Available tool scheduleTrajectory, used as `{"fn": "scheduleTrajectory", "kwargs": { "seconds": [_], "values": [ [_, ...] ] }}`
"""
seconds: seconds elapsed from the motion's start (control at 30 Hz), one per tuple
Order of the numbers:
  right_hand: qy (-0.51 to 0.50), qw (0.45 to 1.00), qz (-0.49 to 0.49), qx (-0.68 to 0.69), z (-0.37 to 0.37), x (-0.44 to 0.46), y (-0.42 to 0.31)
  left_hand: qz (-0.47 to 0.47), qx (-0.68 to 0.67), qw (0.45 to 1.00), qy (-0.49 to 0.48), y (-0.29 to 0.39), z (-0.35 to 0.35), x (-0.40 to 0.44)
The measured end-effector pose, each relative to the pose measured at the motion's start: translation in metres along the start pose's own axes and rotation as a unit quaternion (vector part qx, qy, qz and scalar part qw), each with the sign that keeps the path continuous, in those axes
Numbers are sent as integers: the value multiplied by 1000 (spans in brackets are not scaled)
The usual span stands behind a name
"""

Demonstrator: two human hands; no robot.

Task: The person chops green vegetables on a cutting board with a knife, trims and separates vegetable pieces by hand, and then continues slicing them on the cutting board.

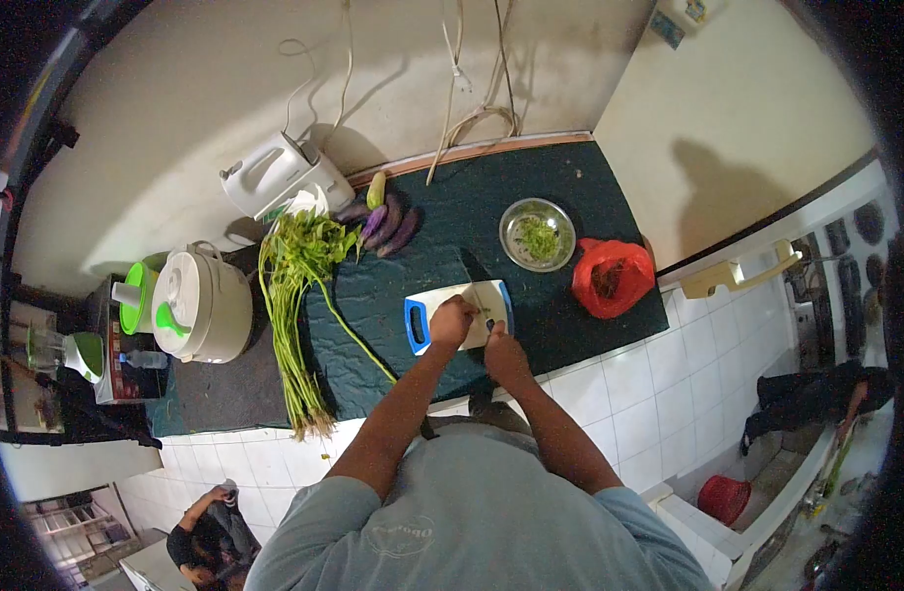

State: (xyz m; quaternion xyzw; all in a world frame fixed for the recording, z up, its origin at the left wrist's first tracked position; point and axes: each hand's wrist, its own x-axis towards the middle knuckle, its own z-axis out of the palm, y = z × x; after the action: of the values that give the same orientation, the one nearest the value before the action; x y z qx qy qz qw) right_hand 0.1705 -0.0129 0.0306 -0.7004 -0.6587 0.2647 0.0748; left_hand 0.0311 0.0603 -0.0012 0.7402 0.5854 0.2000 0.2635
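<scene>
A white cutting board with a blue edge (419, 328) lies near the front edge of the dark green cloth. My left hand (453, 322) is closed over the board, its fingertips pressed on something too small to make out. Just right of it, my right hand (507, 357) grips a knife, whose blade points up and away over the board. Behind the board to the right stands a metal bowl (509, 219) with chopped greens (539, 238) inside. Long leafy stalks (299, 325) lie to the left, and one stalk reaches toward my left forearm.
Purple eggplants (385, 227) lie at the back, near a white appliance (285, 177). A rice cooker (216, 300) stands left; an open red bag (614, 279) sits right. One person (212, 537) is at lower left, another (816, 399) at far right.
</scene>
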Motion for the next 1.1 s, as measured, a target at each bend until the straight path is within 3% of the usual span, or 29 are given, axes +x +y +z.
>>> {"fn": "scheduleTrajectory", "kwargs": {
  "seconds": [0.07, 0.13, 0.4, 0.53, 0.6, 0.7, 0.9, 1.1],
  "values": [
    [-19, 1000, 7, -6, -7, -3, -3, -43, -2, 999, 13, 2, 1, 1],
    [-37, 999, 13, -11, -5, -6, -2, -28, -14, 999, 8, -4, 5, 3],
    [7, 999, -28, 35, 8, 3, 5, -52, -43, 998, 0, 0, -1, 4],
    [31, 999, -31, -5, 6, 3, 2, -18, -9, 1000, -8, 0, -2, 1],
    [-18, 999, 31, 27, -9, -6, -9, -4, 5, 1000, -13, 1, -2, -1],
    [-18, 998, 48, 23, 3, -11, -7, 23, 37, 999, -19, 1, -4, -5],
    [-6, 999, -1, 31, 8, 8, 2, 66, 99, 993, -28, -7, 0, -5],
    [-23, 999, 34, 24, -1, -4, -7, 96, 119, 988, -3, -3, -7, -11]
  ]
}}
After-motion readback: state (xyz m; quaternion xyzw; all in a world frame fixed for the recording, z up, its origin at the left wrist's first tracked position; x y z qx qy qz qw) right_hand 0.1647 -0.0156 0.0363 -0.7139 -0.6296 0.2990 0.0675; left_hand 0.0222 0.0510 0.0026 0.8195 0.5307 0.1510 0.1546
